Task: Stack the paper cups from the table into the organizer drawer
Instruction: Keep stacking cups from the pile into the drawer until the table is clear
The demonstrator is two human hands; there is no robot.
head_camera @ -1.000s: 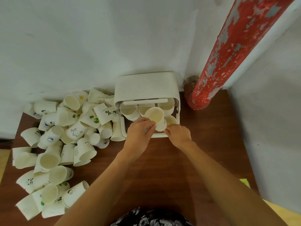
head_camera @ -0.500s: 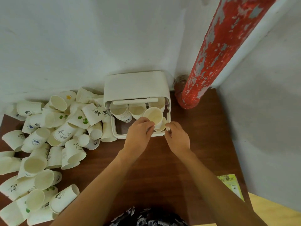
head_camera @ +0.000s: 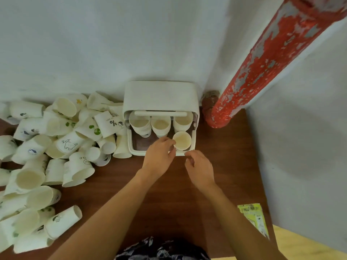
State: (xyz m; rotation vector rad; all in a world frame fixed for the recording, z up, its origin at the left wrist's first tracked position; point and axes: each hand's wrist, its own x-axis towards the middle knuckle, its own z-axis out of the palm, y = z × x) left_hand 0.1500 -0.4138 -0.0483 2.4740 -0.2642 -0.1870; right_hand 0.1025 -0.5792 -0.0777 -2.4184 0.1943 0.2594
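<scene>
Four upright stacks of paper cups show in the head view inside the organizer drawer [head_camera: 135,150], which is pulled out of its white housing [head_camera: 160,95] at the far edge of the brown table [head_camera: 169,194]. Three stacks [head_camera: 160,125] stand in a row at the drawer's back, under the handle bar. The fourth, a single cup mouth [head_camera: 181,140], sits in the drawer's near right corner.

The left hand [head_camera: 159,158] reaches over the drawer's front edge, its fingertips [head_camera: 170,142] curled against the left rim of that near-right cup; whether they pinch it or merely touch it I cannot tell. The right hand [head_camera: 200,167] hovers just in front of the drawer, fingers loosely curled, holding nothing and apart from the cup.

Many loose cups [head_camera: 56,147] lie tumbled in a heap along the table's left side, most on their sides, some printed with small pictures. A peeling red pipe [head_camera: 262,62] comes down at the table's far right corner. A yellow-green leaflet [head_camera: 253,214] lies at the right edge.
</scene>
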